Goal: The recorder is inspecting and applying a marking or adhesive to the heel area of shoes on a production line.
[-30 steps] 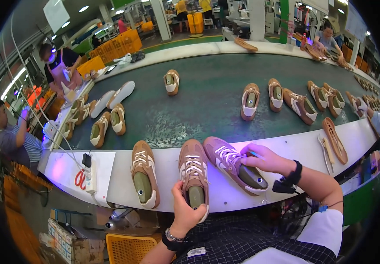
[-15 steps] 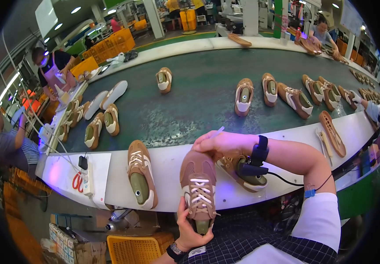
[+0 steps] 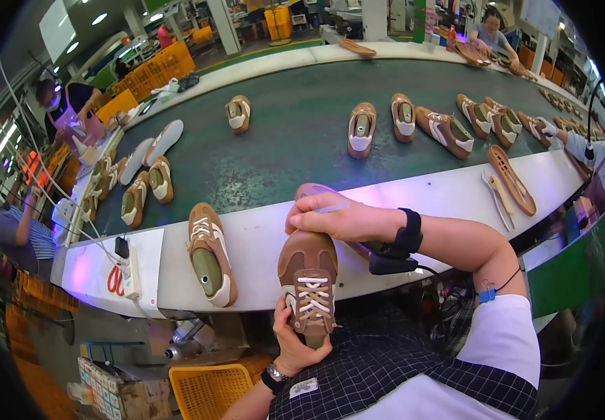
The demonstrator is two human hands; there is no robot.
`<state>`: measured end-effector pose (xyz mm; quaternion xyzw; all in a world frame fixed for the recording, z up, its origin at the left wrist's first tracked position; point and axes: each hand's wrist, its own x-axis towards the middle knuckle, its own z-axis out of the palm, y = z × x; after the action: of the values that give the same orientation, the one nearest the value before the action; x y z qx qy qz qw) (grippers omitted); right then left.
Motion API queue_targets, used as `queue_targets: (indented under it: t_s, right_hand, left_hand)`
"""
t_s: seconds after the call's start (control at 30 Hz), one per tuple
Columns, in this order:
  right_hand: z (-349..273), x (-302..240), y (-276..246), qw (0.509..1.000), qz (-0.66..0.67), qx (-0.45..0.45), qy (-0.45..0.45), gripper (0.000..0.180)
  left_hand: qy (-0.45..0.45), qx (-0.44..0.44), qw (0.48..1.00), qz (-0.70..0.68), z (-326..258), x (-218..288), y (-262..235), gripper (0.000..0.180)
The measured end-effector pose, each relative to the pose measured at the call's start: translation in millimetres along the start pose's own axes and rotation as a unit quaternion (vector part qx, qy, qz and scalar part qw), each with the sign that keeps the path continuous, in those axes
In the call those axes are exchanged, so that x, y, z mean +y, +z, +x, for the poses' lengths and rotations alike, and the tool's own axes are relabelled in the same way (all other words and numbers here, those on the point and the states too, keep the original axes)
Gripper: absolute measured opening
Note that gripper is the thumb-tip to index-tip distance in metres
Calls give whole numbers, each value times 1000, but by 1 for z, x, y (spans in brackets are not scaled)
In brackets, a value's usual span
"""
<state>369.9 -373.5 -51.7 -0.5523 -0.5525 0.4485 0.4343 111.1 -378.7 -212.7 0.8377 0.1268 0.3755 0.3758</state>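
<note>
My left hand (image 3: 298, 348) is closed round the heel of a brown lace-up sneaker (image 3: 307, 262), its toe pointing away from me. White crossed laces run up its front, and a green last (image 3: 314, 341) shows at the heel opening. Just beyond the toe, my right hand (image 3: 334, 218) pinches a thin, pale translucent stick (image 3: 333, 207), pen-like in shape; its tip is hard to make out. Under my right wrist lies another brown shoe (image 3: 309, 190), mostly hidden by the hand. A matching sneaker (image 3: 211, 255) with a green last rests on the white bench to the left.
Several sneakers stand on the green conveyor (image 3: 274, 164). A power strip (image 3: 131, 276) and red-handled scissors (image 3: 115, 278) lie at left. Pincers (image 3: 500, 203) and a loose sole (image 3: 512, 178) are at right. A yellow basket (image 3: 208, 392) stands below. Co-workers flank the line.
The view has shifted, so the surroundings sit further left and higher. My right hand has moved from the toe's edge to just beyond it; my left hand keeps its hold on the sneaker.
</note>
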Motion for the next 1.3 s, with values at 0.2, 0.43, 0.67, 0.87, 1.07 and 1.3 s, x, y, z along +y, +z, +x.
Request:
queue_targets:
  t_s: [0.2, 0.43, 0.67, 0.87, 1.07, 1.3]
  right_hand:
    - [-58, 8, 5, 980, 28, 162, -107, 21]
    - [-138, 60, 17, 838, -273, 452, -139, 28]
    - [-162, 130, 38, 859, -96, 499, -66, 34]
    - [-166, 143, 45, 852, -156, 493, -82, 34]
    - [-170, 148, 41, 855, -133, 495, -83, 35]
    - [-176, 160, 24, 867, -42, 494, -50, 31]
  left_hand:
    - [-5, 33, 999, -41, -3, -1, 5, 94]
    - [-50, 101, 991, -74, 0, 6, 0, 93]
    - [-106, 160, 979, -71, -4, 10, 4, 92]
    - [-89, 162, 982, -37, -3, 16, 1, 92]
    - [-60, 180, 982, -16, -3, 29, -11, 91]
    - [-142, 273, 946, 107, -76, 32, -49, 92]
